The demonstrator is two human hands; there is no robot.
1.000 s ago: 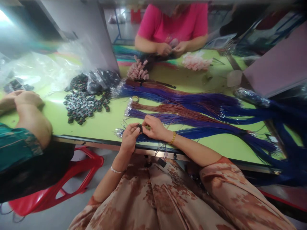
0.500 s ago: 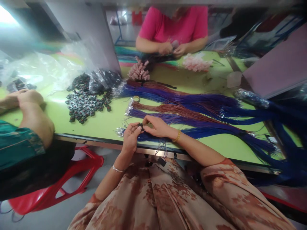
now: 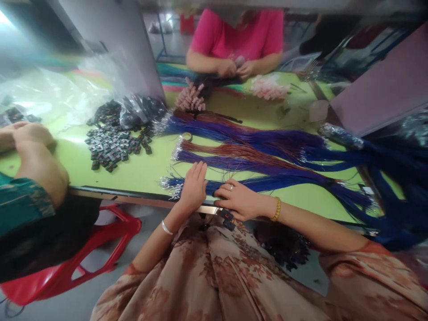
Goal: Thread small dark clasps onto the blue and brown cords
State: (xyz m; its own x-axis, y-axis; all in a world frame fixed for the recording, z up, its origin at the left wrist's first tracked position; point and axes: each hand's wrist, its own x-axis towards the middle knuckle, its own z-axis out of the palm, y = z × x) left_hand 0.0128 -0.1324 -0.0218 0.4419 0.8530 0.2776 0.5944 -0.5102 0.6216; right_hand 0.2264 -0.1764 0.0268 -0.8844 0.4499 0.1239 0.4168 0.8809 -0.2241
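Head view: our left hand (image 3: 194,189) lies nearly straight-fingered, our right hand (image 3: 243,201) loosely curled beside black connectors (image 3: 228,220) below the table edge (image 3: 133,197); grips unclear. We judge this connector-and-lead handling; the next move calls for untangled leads.

Over at the upper left, a bright white glow (image 3: 4,17) washes out the room. A pale grey pillar (image 3: 135,53) rises beside the lime-green worktop (image 3: 147,171); below its near edge, a red plastic seat (image 3: 125,229) stands on grey floor (image 3: 133,274).
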